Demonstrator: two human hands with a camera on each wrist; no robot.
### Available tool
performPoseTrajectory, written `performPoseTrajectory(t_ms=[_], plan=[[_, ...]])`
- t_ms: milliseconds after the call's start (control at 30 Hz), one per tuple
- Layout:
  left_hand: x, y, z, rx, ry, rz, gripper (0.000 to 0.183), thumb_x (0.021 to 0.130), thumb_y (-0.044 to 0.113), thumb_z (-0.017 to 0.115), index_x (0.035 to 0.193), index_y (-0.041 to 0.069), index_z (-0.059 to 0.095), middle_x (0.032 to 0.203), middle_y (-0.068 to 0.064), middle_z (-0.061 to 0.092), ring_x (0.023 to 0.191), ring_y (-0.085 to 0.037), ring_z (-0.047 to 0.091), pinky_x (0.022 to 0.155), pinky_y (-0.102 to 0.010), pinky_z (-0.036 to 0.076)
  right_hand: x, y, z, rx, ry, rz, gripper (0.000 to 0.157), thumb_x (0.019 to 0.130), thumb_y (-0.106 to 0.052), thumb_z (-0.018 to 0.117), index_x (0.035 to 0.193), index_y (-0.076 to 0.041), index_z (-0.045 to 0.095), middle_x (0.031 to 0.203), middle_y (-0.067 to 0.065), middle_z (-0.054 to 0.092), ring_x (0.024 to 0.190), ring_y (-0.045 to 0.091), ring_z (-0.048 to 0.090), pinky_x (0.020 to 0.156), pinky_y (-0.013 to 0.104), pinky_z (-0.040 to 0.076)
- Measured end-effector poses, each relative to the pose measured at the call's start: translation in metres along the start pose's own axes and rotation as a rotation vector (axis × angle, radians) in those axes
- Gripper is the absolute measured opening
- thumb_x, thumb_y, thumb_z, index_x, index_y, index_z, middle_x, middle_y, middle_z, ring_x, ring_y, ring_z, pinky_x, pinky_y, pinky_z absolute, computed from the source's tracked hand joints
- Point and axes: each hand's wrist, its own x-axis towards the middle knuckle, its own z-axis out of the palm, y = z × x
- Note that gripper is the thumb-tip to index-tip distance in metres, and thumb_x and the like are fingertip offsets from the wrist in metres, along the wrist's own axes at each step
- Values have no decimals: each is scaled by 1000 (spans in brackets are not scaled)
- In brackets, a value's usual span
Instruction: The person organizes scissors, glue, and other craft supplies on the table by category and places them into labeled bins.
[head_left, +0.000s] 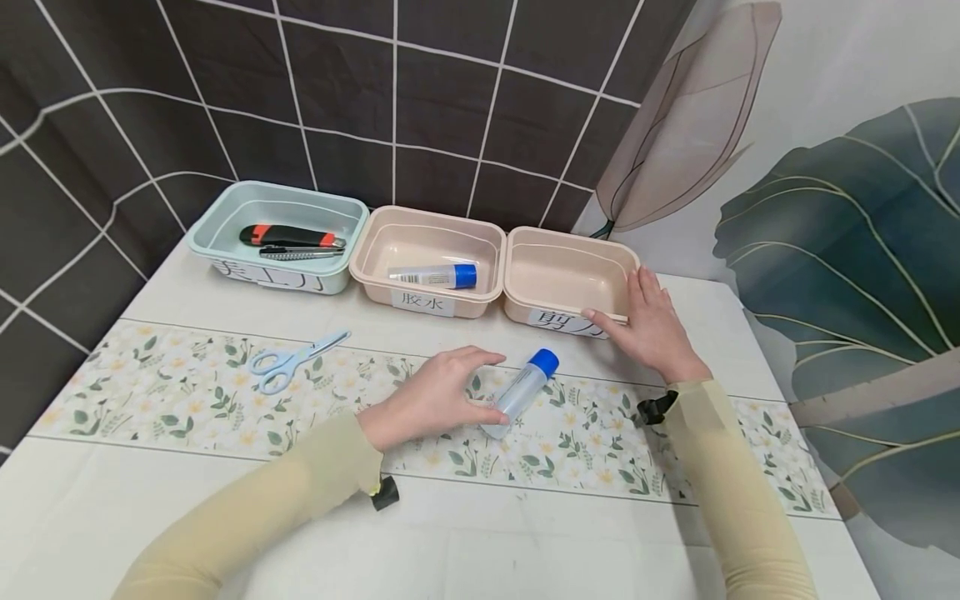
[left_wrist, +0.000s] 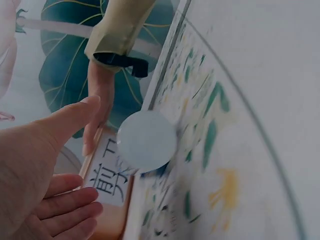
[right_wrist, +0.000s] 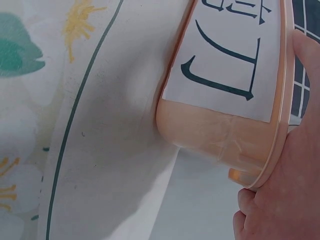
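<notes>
A clear glue bottle with a blue cap [head_left: 527, 385] lies slanted on the floral strip. My left hand [head_left: 442, 392] is beside it, thumb and fingers spread apart around its lower part. In the left wrist view the bottle's round base [left_wrist: 147, 140] faces the camera, away from the palm. My right hand [head_left: 656, 329] holds the near right corner of the right pink box [head_left: 555, 315], thumb along the front rim and fingers at the right end. That box has a paper label [right_wrist: 225, 55]. Light blue scissors [head_left: 288, 362] lie on the left of the strip.
A middle pink box [head_left: 363, 262] holds another blue-capped glue bottle [head_left: 435, 276]. The light blue box [head_left: 206, 242] at left contains two utility knives [head_left: 288, 237]. All three boxes stand in a row before a dark tiled backdrop [head_left: 450, 100].
</notes>
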Motion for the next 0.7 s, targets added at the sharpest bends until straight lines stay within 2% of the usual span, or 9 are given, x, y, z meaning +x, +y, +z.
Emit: performPoseTrajectory(t_ms=[133, 267, 433, 700], plan=[[-4, 3, 10, -25, -18, 6, 86, 75, 51, 88, 144, 11, 57, 138, -6, 60, 115, -21, 61, 95, -35, 52, 0, 1, 1, 4, 2, -4, 109, 95, -69, 50, 157, 11, 8, 164, 31, 0, 153, 41, -1, 121, 57, 2], [-6, 5, 20, -45, -29, 18, 88, 75, 49, 89, 146, 9, 55, 138, -6, 60, 105, -18, 61, 84, -31, 53, 0, 1, 0, 5, -2, 1, 110, 95, -69, 50, 158, 10, 7, 165, 30, -1, 153, 40, -2, 121, 55, 0], [-6, 8, 29, -65, -36, 23, 93, 74, 42, 92, 148, 5, 51, 135, -7, 60, 102, -17, 60, 82, -31, 53, 0, 1, 0, 4, -1, 4, 110, 95, -69, 50, 158, 10, 7, 165, 31, -1, 153, 40, -2, 121, 56, 1], [-5, 8, 36, -15, -30, 38, 88, 76, 29, 91, 149, 3, 48, 136, -9, 59, 103, -18, 60, 84, -32, 54, 0, 0, 0, 6, 6, -4, 109, 95, -69, 50, 157, 11, 9, 164, 31, 0, 152, 43, 2, 121, 57, 2]])
